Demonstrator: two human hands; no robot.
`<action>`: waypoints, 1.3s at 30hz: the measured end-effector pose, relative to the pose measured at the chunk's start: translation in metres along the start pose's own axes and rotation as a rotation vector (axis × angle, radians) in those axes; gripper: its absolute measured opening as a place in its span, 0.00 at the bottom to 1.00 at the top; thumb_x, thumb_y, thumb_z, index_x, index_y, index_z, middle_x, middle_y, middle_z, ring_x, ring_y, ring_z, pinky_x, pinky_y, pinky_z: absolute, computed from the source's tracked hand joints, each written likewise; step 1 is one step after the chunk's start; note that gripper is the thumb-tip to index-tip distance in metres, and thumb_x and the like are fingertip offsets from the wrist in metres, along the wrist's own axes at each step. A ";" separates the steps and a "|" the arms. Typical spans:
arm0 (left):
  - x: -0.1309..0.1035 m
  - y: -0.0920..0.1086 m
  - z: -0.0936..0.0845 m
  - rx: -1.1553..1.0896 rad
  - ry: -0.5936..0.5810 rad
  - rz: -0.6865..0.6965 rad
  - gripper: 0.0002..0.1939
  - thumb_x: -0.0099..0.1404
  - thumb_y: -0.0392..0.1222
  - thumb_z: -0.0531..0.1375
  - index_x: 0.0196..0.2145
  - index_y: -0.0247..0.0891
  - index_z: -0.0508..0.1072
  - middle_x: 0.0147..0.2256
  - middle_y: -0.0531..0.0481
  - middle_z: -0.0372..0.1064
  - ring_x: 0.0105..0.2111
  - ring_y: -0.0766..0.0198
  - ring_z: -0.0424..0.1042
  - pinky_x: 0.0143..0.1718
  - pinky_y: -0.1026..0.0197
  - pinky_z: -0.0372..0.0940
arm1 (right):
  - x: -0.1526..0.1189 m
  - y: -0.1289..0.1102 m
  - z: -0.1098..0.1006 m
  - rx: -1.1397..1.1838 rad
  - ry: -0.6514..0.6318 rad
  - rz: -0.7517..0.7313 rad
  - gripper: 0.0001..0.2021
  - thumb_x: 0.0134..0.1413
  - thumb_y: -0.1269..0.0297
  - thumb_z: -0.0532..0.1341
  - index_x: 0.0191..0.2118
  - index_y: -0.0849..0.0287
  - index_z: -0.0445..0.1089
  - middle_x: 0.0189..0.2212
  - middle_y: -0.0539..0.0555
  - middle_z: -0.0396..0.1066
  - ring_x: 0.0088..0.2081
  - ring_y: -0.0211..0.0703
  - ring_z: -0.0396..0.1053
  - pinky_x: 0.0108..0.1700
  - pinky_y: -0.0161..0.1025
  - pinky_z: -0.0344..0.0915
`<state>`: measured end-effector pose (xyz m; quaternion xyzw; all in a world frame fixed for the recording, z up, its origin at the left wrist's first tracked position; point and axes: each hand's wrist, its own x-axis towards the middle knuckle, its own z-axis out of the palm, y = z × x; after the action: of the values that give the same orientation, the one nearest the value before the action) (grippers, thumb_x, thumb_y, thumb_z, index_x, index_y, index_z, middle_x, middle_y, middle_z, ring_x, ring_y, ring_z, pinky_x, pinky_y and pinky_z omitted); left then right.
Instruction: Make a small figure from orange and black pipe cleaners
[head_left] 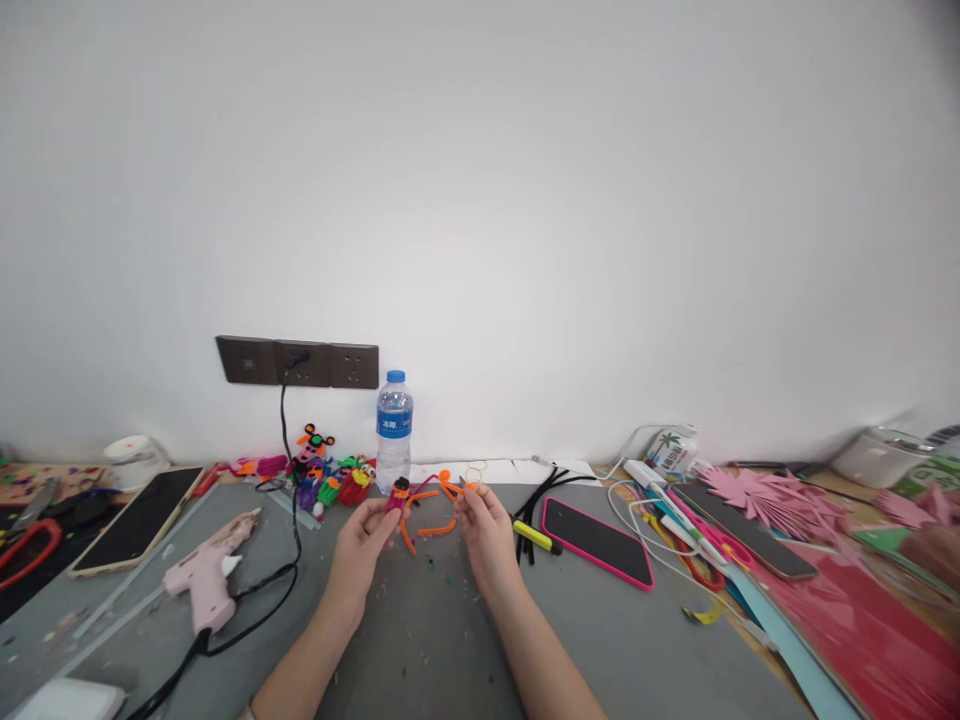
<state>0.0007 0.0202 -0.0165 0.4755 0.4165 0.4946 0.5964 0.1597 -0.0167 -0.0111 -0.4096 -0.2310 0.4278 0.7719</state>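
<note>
My left hand (367, 540) pinches a small pipe-cleaner figure (397, 498), magenta below with a black and orange top. To its right, my right hand (484, 525) has its thumb and fingers closed on an orange pipe cleaner (451, 487), partly hidden by the fingertips. Between the hands, bent orange pipe-cleaner pieces (436, 529) lie on the grey mat (420, 640). Behind the left hand stands a water bottle (394, 440) with a blue cap. A pile of colourful pipe-cleaner figures (330, 483) sits left of the bottle.
A pink glue gun (202, 575) lies at left, its black cord running to the wall socket (298, 363). A pink-edged phone (596, 540), yellow cutter (536, 535) and black pipe cleaners (551, 487) lie right of my right hand. Pink paper (780, 500) and cables crowd the far right.
</note>
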 end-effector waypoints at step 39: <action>-0.009 0.006 0.010 0.053 -0.178 0.037 0.16 0.52 0.51 0.66 0.31 0.36 0.74 0.27 0.50 0.74 0.26 0.64 0.69 0.24 0.67 0.61 | -0.012 0.000 0.013 -0.202 -0.253 0.044 0.15 0.39 0.53 0.69 0.24 0.60 0.67 0.21 0.46 0.62 0.24 0.34 0.56 0.26 0.32 0.59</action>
<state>0.0074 0.0105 -0.0085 0.5408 0.3659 0.4503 0.6090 0.1440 -0.0214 -0.0037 -0.4329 -0.3593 0.4674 0.6819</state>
